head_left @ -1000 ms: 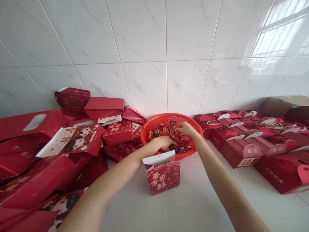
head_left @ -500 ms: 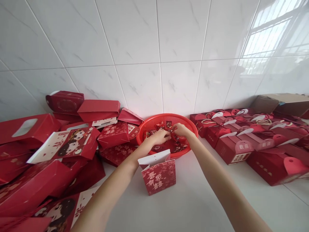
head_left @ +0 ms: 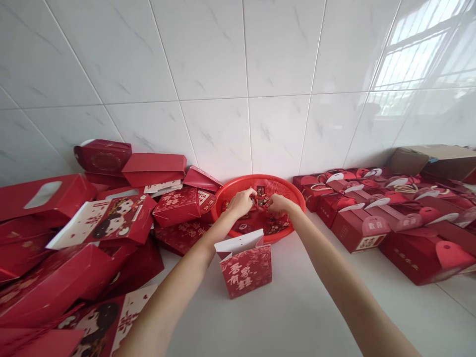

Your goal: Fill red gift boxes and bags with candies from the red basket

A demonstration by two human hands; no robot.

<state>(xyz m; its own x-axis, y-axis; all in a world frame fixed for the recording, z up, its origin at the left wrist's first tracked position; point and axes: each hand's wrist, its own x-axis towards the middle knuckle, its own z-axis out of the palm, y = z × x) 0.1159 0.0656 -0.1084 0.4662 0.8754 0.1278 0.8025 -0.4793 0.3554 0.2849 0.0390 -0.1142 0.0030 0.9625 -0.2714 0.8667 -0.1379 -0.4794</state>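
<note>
The mesh basket (head_left: 277, 184) was bright orange-red, the wrapped sweets (head_left: 275, 227) in it mostly dark red. The open gift box (head_left: 247, 272) was deep red with a paler floral pattern, pale Chinese characters and a white flap. The cartoon box (head_left: 121, 218) showed black-haired figures on red. Grey veins streaked the white wall tiles (head_left: 215, 59); the cardboard box (head_left: 446, 152) was brown, the table (head_left: 282, 317) pale grey.

Your left hand (head_left: 241, 202) and right hand (head_left: 278, 204) hide some packets (head_left: 261, 190) in the basket (head_left: 286, 186), and anything they grip is too small to tell.
</note>
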